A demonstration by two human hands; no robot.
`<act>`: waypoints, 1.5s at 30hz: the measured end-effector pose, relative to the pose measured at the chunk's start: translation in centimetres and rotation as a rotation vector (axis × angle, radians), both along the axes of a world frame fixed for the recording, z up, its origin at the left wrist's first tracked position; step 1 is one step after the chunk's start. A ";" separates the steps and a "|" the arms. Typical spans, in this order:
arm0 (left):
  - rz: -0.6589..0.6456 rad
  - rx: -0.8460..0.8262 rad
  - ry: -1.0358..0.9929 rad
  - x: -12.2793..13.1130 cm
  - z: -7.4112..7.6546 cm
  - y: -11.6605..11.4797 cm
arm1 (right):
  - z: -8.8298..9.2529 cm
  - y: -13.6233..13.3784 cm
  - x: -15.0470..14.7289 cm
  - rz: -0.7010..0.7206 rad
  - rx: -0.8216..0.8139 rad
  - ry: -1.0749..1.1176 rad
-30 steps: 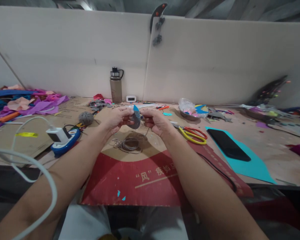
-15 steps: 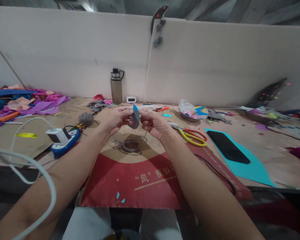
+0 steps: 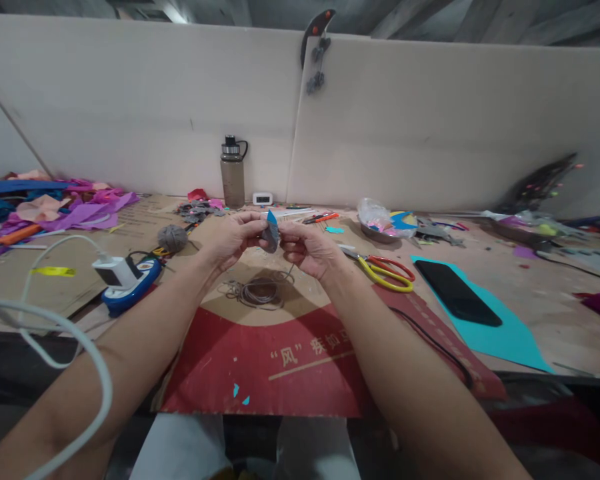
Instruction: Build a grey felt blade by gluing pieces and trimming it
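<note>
Between my two hands, above the cardboard, is a small blue piece wound with grey yarn (image 3: 271, 235); its pointed blue tip sticks up bare. My left hand (image 3: 235, 241) pinches this piece from the left with thumb and fingers. My right hand (image 3: 307, 248) is closed at the piece's right edge, its fingertips pinching the grey yarn. A strand runs down from the right hand to a loose coil of grey yarn (image 3: 260, 291) lying on the red and tan cardboard (image 3: 220, 363).
Scissors (image 3: 387, 273) with red and yellow handles lie right of my right hand. A black phone (image 3: 457, 293) rests on turquoise sheet (image 3: 517, 343). To the left are a blue power strip (image 3: 130, 290) and a grey yarn ball (image 3: 173, 237). A bottle (image 3: 233, 177) stands behind.
The wrapped piece has turned slightly between my fingers, and less of its lower part shows. Both hands stay in nearly the same place.
</note>
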State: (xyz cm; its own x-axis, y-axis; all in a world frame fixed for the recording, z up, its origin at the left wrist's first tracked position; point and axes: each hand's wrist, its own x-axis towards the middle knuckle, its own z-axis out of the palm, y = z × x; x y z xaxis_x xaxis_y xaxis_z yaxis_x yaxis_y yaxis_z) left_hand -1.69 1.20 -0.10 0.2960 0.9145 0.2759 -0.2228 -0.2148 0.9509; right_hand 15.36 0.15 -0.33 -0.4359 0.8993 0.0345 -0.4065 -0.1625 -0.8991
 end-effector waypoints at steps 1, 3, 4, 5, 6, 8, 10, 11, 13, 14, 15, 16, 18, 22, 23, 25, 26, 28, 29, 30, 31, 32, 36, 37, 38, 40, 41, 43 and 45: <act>-0.004 0.001 0.003 0.0 0.0 0.0 | 0.0 0.0 0.1 0.015 -0.017 0.000; -0.007 0.003 0.004 0.0 0.0 0.0 | 0.1 0.0 0.2 0.040 -0.052 0.002; -0.008 0.004 0.003 0.0 0.0 0.1 | 0.1 0.0 0.2 0.048 -0.067 0.003; -0.011 0.004 0.002 0.0 -0.1 0.1 | 0.1 0.0 0.2 0.053 -0.079 0.004; -0.015 0.003 0.001 0.1 -0.1 0.1 | 0.1 0.0 0.3 0.052 -0.087 0.004; -0.029 0.002 -0.004 0.1 -0.1 0.1 | 0.1 0.0 0.3 0.041 -0.091 0.007; -0.038 -0.003 -0.010 0.2 -0.1 0.0 | 0.0 0.0 0.2 0.040 -0.085 0.016; -0.040 -0.005 -0.012 0.2 -0.1 0.0 | 0.0 0.0 0.2 0.044 -0.081 0.018; -0.041 -0.011 -0.010 0.3 -0.2 -0.1 | -0.1 0.0 0.2 0.062 -0.071 0.013; -0.041 -0.011 -0.013 0.3 -0.2 -0.1 | -0.1 0.0 0.1 0.075 -0.063 0.003; -0.041 -0.010 -0.018 0.3 -0.2 -0.1 | 0.0 -0.1 0.1 0.089 -0.051 -0.010; -0.039 -0.008 -0.027 0.3 -0.2 -0.1 | 0.1 -0.3 0.1 0.095 -0.033 -0.023; -0.036 -0.009 -0.042 0.2 -0.1 -0.2 | 0.3 -0.6 0.0 0.086 0.013 -0.042; -0.030 -0.030 -0.061 0.0 0.1 -0.2 | 0.6 -1.0 0.0 0.054 0.079 -0.072; -0.032 -0.030 -0.062 0.0 0.1 -0.2 | 0.6 -1.0 0.0 0.059 0.093 -0.082; -0.038 -0.030 -0.054 0.0 0.1 -0.2 | 0.5 -1.0 -0.1 0.052 0.128 -0.104; -0.040 -0.034 -0.047 0.0 0.1 -0.2 | 0.3 -0.9 -0.2 0.034 0.146 -0.114; -0.039 -0.051 -0.042 0.1 0.0 -0.2 | 0.1 -0.8 -0.6 -0.031 0.171 -0.127; -0.034 -0.060 -0.043 0.3 -0.1 -0.3 | -0.1 -0.7 -0.8 -0.077 0.178 -0.125; -0.026 -0.070 -0.046 0.4 -0.1 -0.3 | -0.2 -0.7 -1.0 -0.128 0.185 -0.121; -0.017 -0.080 -0.051 0.5 -0.2 -0.3 | -0.3 -0.6 -1.2 -0.177 0.191 -0.116; -0.009 -0.088 -0.056 0.7 -0.2 -0.3 | -0.5 -0.5 -1.3 -0.228 0.198 -0.112; -0.018 -0.122 -0.094 1.2 -0.1 -0.4 | -0.9 -0.1 -1.4 -0.392 0.198 -0.110; -0.016 -0.124 -0.097 1.3 -0.1 -0.5 | -1.0 0.1 -1.4 -0.424 0.198 -0.110; -0.009 -0.119 -0.093 1.4 -0.1 -0.6 | -1.1 0.2 -1.3 -0.450 0.201 -0.110; 0.026 -0.088 -0.061 1.5 -0.2 -0.6 | -1.2 0.5 -1.1 -0.483 0.210 -0.114; 0.046 -0.071 -0.036 1.6 -0.4 -0.7 | -1.3 0.6 -1.1 -0.490 0.212 -0.113; 0.077 -0.061 0.027 1.8 -0.7 -0.6 | -1.4 0.8 -1.2 -0.485 0.211 -0.104; 0.120 -0.069 0.082 1.9 -1.0 -0.6 | -1.5 0.8 -1.3 -0.464 0.211 -0.093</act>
State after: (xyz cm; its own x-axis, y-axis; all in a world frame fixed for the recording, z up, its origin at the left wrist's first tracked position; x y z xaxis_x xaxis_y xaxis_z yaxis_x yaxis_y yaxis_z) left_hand 0.19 0.59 -1.12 0.2020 0.9607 0.1905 -0.1203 -0.1686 0.9783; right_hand 14.02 0.99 -1.87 -0.0028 0.9763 0.2163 -0.3092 0.2049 -0.9287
